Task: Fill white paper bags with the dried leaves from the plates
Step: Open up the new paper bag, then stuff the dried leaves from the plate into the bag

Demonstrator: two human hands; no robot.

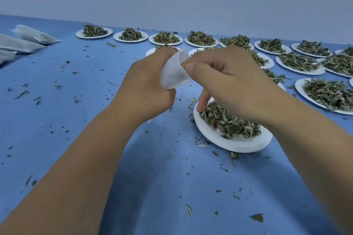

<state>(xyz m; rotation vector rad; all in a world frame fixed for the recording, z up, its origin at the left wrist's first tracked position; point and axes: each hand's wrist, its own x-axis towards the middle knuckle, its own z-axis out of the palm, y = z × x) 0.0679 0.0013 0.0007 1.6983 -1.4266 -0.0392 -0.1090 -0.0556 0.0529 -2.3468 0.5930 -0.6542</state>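
The blue table [57,120] carries rows of plates [109,32] of leaves [94,31] along its far and right edges. One plate [210,135] sits mid-table. Filled bags [34,34] lie at the left edge. Above mid-table, the left hand [145,86] grips a bag [173,72] in curled fingers, and the right hand [235,82] pinches its mouth.

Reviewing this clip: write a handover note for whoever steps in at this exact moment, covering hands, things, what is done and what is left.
Left hand: grips the white paper bag above the table.
Right hand: pinches the bag's edge between thumb and forefinger.
Nearest plate, under the right hand, holds dried leaves.
Done: three bags at far left, apparently filled.
Left: fill the held bag, which looks empty, then work through the many full plates in rows behind and to the right.
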